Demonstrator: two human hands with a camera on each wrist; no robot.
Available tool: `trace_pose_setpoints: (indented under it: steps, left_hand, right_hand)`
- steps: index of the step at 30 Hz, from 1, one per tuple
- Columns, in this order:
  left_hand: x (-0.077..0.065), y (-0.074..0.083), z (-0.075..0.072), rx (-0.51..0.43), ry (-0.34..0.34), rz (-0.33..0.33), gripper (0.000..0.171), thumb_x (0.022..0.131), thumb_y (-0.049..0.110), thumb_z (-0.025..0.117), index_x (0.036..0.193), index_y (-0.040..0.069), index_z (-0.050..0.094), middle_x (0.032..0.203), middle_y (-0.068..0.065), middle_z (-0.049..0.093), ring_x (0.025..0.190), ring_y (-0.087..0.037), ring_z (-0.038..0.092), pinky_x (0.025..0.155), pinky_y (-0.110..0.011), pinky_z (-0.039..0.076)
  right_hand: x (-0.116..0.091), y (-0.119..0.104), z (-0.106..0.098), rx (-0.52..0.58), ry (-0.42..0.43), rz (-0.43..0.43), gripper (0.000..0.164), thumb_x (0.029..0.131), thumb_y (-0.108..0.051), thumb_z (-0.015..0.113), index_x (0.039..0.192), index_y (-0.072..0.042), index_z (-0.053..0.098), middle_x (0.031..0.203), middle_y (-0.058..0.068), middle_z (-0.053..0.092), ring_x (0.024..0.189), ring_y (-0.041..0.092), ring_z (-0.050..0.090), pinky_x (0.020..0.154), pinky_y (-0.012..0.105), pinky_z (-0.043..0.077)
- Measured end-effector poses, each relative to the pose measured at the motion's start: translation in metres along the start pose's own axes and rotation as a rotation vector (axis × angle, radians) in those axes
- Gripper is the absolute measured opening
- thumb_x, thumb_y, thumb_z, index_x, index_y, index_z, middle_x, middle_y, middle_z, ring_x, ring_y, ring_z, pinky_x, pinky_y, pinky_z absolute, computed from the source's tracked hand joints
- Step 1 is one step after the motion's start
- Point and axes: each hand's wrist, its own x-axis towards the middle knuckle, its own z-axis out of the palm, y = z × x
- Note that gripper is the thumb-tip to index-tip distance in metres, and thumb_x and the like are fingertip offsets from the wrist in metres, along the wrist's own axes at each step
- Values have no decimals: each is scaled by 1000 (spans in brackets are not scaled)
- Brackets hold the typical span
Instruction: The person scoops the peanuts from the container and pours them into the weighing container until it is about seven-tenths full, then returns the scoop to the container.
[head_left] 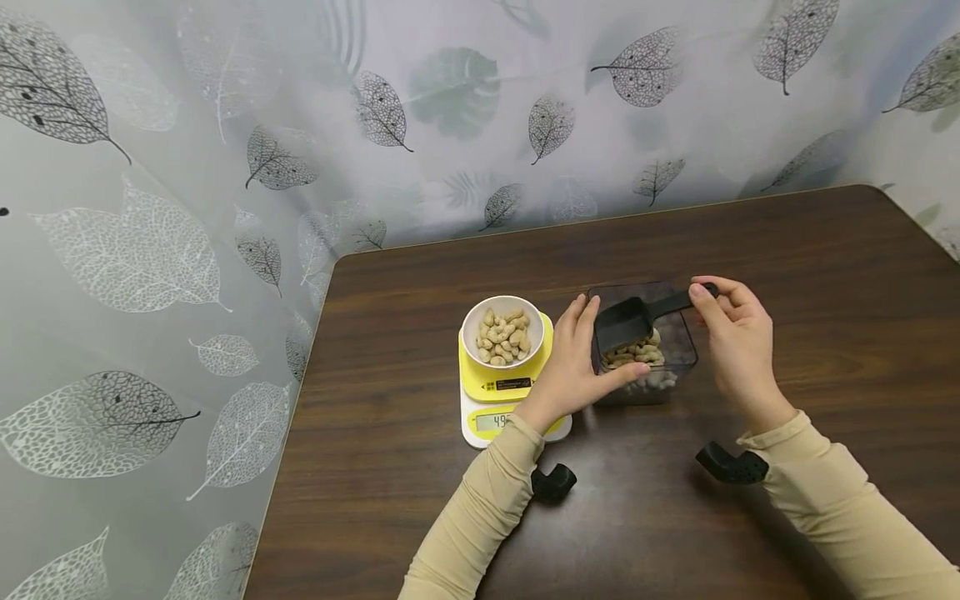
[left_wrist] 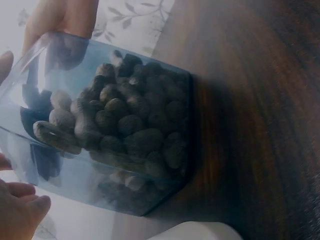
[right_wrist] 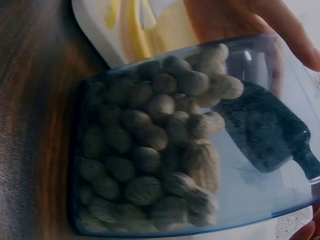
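My right hand [head_left: 742, 337] pinches the handle end of a black scoop [head_left: 626, 323]. The scoop's head is inside a clear plastic container [head_left: 684, 342], tilted above peanuts in their shells [right_wrist: 150, 135]. My left hand [head_left: 577, 362] rests against the container's left side, its fingers straight and its thumb stretched along the front rim. Left of that hand, a white bowl [head_left: 467, 333] of pale nuts [head_left: 504, 337] sits on a yellow and white kitchen scale [head_left: 472, 392]. The sleeve hides part of the scale's display. In the right wrist view the scoop shows through the container wall.
A dark wooden table [head_left: 375, 467] bears everything. Behind it and at the left hangs a leaf-patterned curtain [head_left: 457, 92]. Black wrist-worn devices [head_left: 553, 483] project from both sleeves, low over the tabletop. The scale stands close beside the container.
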Motion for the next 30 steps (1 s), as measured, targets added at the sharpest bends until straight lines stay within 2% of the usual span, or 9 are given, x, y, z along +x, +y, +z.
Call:
trace_pose_setpoints:
  steps: [5,8,10,15,26,30]
  left_hand:
    - [0,-1,3,-7,13,-3,97,81,50,66,151,25,5,158,-6,6,146,-23,14,111,-46,31]
    - [0,-1,3,-14,9,-2,96,82,50,65,151,26,3,158,-5,5,146,-23,13,111,-46,31]
    - [0,0,3,-22,3,-5,96,82,51,64,151,27,2,158,-2,4,146,-22,13,111,-46,31]
    - [-1,0,3,-45,-6,-16,94,83,52,63,151,30,0,158,2,1,146,-20,12,111,-46,32]
    - [0,-2,2,-70,-7,-25,94,83,52,62,151,29,0,158,2,1,145,-20,15,110,-45,34]
    - [0,-2,-1,-56,-17,-26,96,83,51,63,151,28,0,158,0,2,145,-21,17,110,-45,34]
  right_hand:
    - [-1,9,-1,-163,-32,-16,22,88,-17,64,108,-7,65,61,-10,46,55,5,37,51,15,33]
    - [0,13,0,-269,-13,-24,25,88,-18,65,110,-6,66,66,-9,43,56,7,34,47,21,25]
    - [1,15,0,-310,1,-24,26,87,-18,65,111,-7,67,75,-10,47,62,7,38,50,20,28]
    - [-1,14,-2,-260,0,14,24,88,-20,65,110,-11,67,88,-9,50,72,6,42,57,14,34]
    - [0,14,-2,-136,-76,92,20,89,-26,64,106,-16,63,91,-8,50,82,6,44,67,13,38]
    - [2,11,-4,-140,-105,98,27,90,-29,61,112,-14,64,93,-10,54,83,4,47,69,11,41]
